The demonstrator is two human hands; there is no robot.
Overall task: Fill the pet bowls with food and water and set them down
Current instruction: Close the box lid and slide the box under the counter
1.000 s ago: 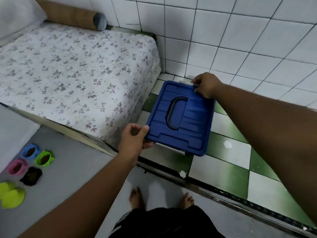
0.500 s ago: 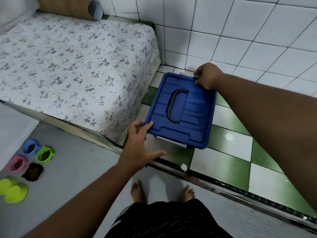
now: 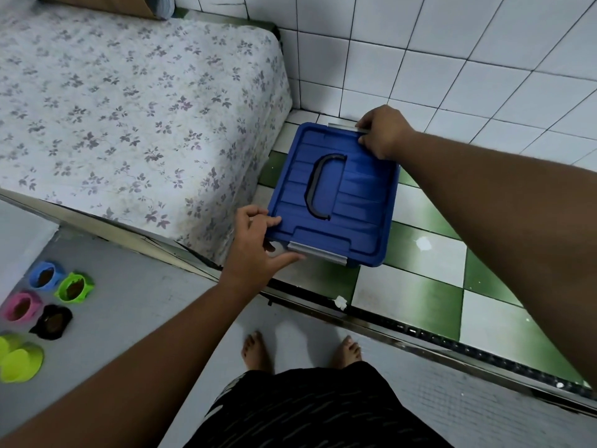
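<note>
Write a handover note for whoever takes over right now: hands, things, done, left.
Left grip pinches the box's near corner beside the near latch; right grip holds the far latch.
The box sits lid-on on the tiled floor by the bed.
Done: blue bowl, green bowl, pink bowl and black bowl on the grey floor hold brown food.
Left: water; the lime pair look unfilled, hard to tell.

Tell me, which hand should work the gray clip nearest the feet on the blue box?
Probably the left. The left hand holds the blue box at its near corner, thumb beside that near clip. The right hand grips the far edge by the far clip.
</note>
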